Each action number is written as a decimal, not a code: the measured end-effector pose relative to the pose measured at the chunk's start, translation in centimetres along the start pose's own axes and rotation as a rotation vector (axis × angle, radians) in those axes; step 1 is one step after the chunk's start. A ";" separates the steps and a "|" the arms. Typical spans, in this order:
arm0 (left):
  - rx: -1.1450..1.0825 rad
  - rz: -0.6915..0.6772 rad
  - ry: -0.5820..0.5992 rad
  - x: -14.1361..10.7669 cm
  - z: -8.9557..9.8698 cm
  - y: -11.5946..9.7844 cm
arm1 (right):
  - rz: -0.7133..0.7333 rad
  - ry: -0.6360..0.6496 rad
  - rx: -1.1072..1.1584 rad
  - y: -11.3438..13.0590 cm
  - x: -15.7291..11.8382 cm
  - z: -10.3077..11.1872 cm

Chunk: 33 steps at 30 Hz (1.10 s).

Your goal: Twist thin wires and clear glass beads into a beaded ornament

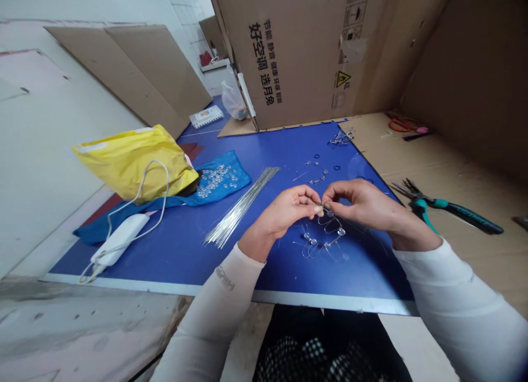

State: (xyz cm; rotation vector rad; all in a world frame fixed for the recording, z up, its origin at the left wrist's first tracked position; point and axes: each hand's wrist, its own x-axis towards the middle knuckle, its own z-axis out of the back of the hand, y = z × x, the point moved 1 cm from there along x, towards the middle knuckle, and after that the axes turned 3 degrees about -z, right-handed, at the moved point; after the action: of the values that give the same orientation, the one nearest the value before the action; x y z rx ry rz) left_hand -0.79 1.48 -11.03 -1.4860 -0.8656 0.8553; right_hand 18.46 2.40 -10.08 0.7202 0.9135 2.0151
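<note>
Here we are at a low work spot, with a big cardboard box (297, 52) leaning up at the far side and a blue board (165, 261) taking up the middle of the view. A cardboard sheet (445, 162) is running along the right of the board, carrying green-handled pliers (449, 207) and red-handled scissors (404, 123), while a yellow bag (132, 165) is sitting at the left edge. Beside that bag, a blue cloth (225, 178) is holding a scatter of clear beads (214, 180), and a white charger (119, 240) is lying on the cloth's near end with its white cord (165, 178) looping up over the bag. A long bundle of thin metal wires (241, 206) is stretched out on the board between the cloth and the hands. Now to the action: both white-sleeved arms are reaching in, and the left hand (284, 209) and right hand (363, 203) are meeting at the centre of the board, almost knuckle to knuckle. The left thumb and forefinger are pinching the top of the beaded wire piece (325, 239), the right fingertips (330, 198) are curled in and pinching right alongside, and that piece is hanging from the pinch, its lower loops and beads resting on the blue board just below the hands.
</note>
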 end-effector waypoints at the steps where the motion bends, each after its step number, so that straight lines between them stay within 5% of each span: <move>1: 0.004 -0.003 -0.003 0.0 -0.1 0.0 | 0.009 -0.003 -0.029 0.2 -0.1 0.1; 12: 0.002 0.004 0.000 0.0 -0.2 0.2 | 0.141 -0.016 -0.307 0.7 -0.4 0.3; 25: -0.089 -0.006 -0.061 0.2 0.4 -0.1 | -0.067 -0.179 0.057 -0.4 0.0 0.9; 33: -0.153 0.001 -0.149 0.3 1.0 0.0 | -0.077 -0.086 0.056 -0.6 -0.1 0.8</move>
State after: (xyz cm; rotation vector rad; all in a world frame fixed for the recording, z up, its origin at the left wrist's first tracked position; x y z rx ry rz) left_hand -1.51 2.23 -11.10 -1.5690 -1.0609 0.9266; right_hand 19.38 2.82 -10.09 0.7850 0.9360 1.8835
